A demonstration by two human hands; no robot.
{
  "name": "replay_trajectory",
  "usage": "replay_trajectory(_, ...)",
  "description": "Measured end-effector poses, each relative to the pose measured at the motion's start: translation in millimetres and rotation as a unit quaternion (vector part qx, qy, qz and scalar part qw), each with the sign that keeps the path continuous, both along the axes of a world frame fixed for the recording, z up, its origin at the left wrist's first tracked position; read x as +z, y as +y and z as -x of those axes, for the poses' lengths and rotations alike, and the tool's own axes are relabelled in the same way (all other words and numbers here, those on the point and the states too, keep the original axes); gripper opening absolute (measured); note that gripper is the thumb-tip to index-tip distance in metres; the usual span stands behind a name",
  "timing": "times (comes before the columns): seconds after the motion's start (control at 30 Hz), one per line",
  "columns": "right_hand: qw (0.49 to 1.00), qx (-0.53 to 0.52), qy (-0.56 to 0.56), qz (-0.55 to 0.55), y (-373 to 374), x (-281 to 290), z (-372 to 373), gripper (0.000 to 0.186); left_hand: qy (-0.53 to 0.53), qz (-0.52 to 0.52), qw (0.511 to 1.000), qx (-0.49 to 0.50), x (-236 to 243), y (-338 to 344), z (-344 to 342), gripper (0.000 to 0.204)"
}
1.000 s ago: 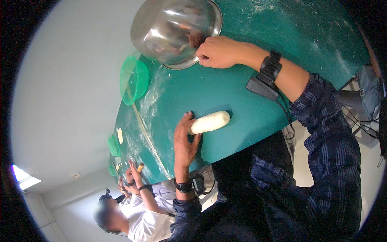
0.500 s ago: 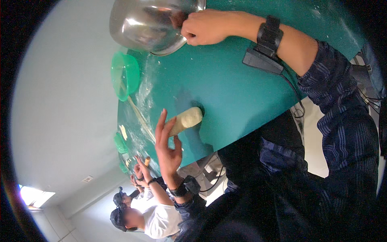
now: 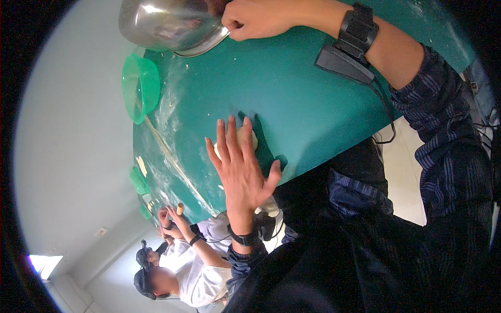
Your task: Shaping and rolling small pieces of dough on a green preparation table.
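My left hand (image 3: 242,169) lies with its fingers spread and stretched over a short, thick piece of pale dough (image 3: 254,140) on the green table. The palm and fingers cover most of the dough. Close by the rim of a large stainless steel bowl (image 3: 167,26), my right hand (image 3: 253,20) is closed, its fingers curled together. What those fingers hold, if anything, is hidden, and I cannot tell whether they grip the rim.
On the floured green table (image 3: 292,78) stand a green plastic bowl (image 3: 148,88) and a smaller green container (image 3: 139,181). A long pale strip (image 3: 175,159) runs along the table. Past my left arm, people in white shirts (image 3: 201,281) work, one near a small wooden cylinder (image 3: 180,208).
My left hand has moved from the dough's side to flat on top, fingers spread. The dough, seen raised and tilted before, is now mostly covered. My right hand stays by the steel bowl.
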State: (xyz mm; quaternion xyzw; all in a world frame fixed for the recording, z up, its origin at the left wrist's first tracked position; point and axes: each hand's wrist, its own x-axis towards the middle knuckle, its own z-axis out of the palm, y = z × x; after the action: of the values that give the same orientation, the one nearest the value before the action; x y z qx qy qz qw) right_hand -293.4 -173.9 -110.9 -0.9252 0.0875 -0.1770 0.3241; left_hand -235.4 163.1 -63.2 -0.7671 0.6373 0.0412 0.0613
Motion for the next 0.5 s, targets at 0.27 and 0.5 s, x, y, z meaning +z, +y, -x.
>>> replay_trajectory(0.27, 1.000, -0.007, -0.006, 0.007, 0.0, -4.9, -1.6, 0.027, -0.047, 0.053, 0.997, -0.019, -22.4, -60.9, -22.2, 0.084)
replay_trajectory(0.5, 1.000, -0.007, -0.016, -0.001, 3.5, -7.7, -3.5, 0.028, 0.002, 0.199, 0.979, -0.043, -34.2, -108.1, -53.6, 0.068)
